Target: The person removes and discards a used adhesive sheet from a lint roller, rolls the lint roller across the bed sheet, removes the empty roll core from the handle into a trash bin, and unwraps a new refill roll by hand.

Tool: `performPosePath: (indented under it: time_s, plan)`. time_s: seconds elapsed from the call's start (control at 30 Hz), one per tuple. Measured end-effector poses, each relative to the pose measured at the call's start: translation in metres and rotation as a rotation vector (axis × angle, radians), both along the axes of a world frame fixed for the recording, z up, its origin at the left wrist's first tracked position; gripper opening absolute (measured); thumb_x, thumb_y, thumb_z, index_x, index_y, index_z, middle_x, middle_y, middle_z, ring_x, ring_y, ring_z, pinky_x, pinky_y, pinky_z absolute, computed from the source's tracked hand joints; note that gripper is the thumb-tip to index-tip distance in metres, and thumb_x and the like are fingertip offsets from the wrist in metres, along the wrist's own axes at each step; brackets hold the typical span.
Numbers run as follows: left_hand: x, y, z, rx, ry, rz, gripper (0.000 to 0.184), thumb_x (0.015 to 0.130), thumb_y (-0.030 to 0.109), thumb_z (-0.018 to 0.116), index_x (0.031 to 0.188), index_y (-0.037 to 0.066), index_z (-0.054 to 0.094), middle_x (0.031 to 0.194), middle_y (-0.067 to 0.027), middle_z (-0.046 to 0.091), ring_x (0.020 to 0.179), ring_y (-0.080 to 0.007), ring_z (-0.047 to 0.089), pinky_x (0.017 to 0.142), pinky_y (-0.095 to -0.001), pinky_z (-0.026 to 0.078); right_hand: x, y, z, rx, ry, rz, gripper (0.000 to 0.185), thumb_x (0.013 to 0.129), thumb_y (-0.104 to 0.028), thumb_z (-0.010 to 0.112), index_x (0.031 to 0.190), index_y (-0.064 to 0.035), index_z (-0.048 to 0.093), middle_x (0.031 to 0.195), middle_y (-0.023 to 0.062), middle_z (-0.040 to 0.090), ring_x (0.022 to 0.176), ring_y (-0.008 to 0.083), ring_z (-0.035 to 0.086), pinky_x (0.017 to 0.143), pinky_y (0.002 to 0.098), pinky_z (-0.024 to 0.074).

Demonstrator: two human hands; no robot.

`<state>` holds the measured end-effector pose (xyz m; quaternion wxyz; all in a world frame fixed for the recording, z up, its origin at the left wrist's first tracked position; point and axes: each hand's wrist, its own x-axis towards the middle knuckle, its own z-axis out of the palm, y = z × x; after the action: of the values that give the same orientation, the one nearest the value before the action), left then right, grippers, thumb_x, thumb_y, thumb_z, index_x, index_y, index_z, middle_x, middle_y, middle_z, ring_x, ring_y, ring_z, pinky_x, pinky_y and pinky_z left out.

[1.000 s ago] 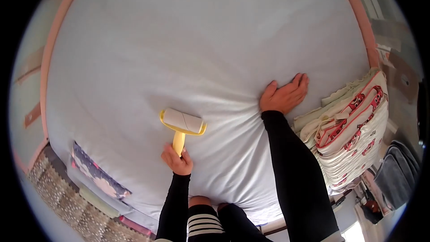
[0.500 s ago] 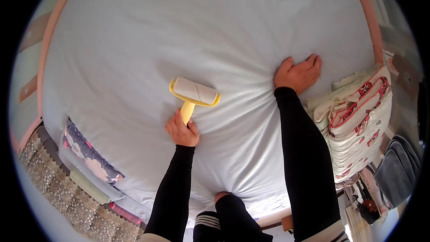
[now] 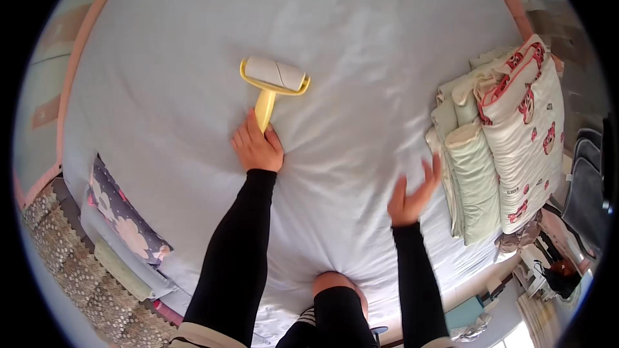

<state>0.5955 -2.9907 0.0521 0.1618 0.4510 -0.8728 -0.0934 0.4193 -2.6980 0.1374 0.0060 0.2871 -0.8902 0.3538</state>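
A lint roller [image 3: 276, 73] with a yellow handle and a white paper roll is held by my left hand [image 3: 259, 147], whose fingers wrap round the handle. The roll points away from me, over the pale grey bed sheet [image 3: 361, 38]. My right hand [image 3: 414, 196] is raised off the sheet with its fingers apart and nothing in them. Close to its right lies a stack of folded bedding, with a light green quilt [image 3: 475, 180] beside a white quilt [image 3: 525, 135] printed with red figures. Shallow wrinkles run across the sheet near both hands.
A dark floral pillow [image 3: 126, 216] lies at the lower left, near a patterned brown lace-edged cover [image 3: 71, 270]. Pink-edged netting [image 3: 71, 84] borders the bed. A dark grey chair [image 3: 583, 190] stands beyond the bedding at right. My bare knee [image 3: 335, 280] presses on the mattress.
My right hand has lifted off the sheet and come back toward me, fingers spreading. In view, the left hand and the lint roller sit higher. The folded bedding shows more fully.
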Motion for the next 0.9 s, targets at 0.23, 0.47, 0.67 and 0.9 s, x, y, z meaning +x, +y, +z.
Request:
performPosePath:
  time_s: [0.23,0.47,0.67,0.9]
  plan:
    - [-0.002,-0.007,-0.012,-0.223,0.027,-0.027,0.06,0.096,0.026,0.06,0.15,0.004,0.048,0.109,-0.0173,0.062,0.101,-0.0383,0.057,0.091,-0.0506,0.044,0.067,0.13,-0.073,0.476,0.324,-0.306,0.075,0.106,-0.051,0.037,0.152,0.0088,0.038,0.156,0.0286,0.043,0.145,0.0471,0.04,0.122,0.0588,0.0249]
    - [0.001,-0.008,-0.017,-0.325,0.004,-0.051,0.062,0.096,0.025,0.062,0.155,0.011,0.046,0.106,-0.0131,0.064,0.098,-0.036,0.061,0.087,-0.05,0.046,0.07,0.14,-0.076,0.433,0.296,-0.315,0.077,0.101,-0.051,0.04,0.152,0.0071,0.037,0.157,0.0267,0.041,0.148,0.0447,0.036,0.123,0.0576,0.0219]
    - [-0.003,0.042,0.02,-0.21,-0.165,-0.001,0.06,0.099,0.03,0.058,0.152,0.006,0.047,0.088,-0.0161,0.069,0.077,-0.0353,0.067,0.07,-0.0479,0.054,0.069,0.144,-0.077,0.428,0.284,-0.292,0.079,0.094,-0.045,0.043,0.152,0.0076,0.035,0.158,0.0262,0.039,0.15,0.0447,0.033,0.123,0.0591,0.0215]
    - [0.019,0.221,0.094,0.23,-0.305,0.226,0.063,0.096,0.031,0.058,0.15,-0.002,0.048,0.074,-0.017,0.07,0.067,-0.0379,0.068,0.061,-0.0504,0.053,0.069,0.148,-0.082,0.426,0.288,-0.277,0.079,0.088,-0.036,0.052,0.151,0.0082,0.034,0.159,0.0255,0.037,0.152,0.0436,0.031,0.123,0.0601,0.021]
